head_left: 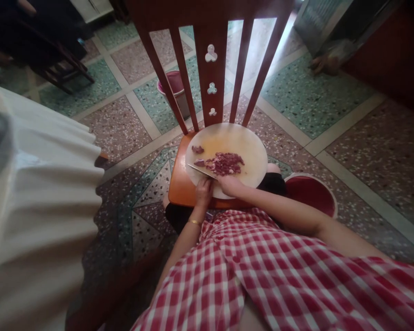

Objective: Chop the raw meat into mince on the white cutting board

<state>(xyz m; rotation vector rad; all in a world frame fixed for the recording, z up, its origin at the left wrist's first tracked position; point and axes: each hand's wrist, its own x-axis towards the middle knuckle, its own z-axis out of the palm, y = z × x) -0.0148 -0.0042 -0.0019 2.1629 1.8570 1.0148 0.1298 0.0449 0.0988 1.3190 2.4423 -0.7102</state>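
A round white cutting board (255, 142) lies on the seat of a wooden chair. Dark red chopped meat (227, 163) is heaped at its middle, and a separate small lump of meat (198, 149) sits near its left side. My right hand (230, 185) is wrapped round the handle of a knife (202, 171), whose blade points left across the near part of the board. My left hand (204, 191) is at the board's near edge, just below the blade, with its fingers curled together. What those fingers hold, if anything, is hidden.
The orange-brown chair (179, 177) has a tall slatted back. A bucket (182, 99) stands behind it, and a red basin (310, 195) is at the right. A table with a pale pleated cloth (55, 184) fills the left. Someone in dark clothing (55, 18) is at the upper left.
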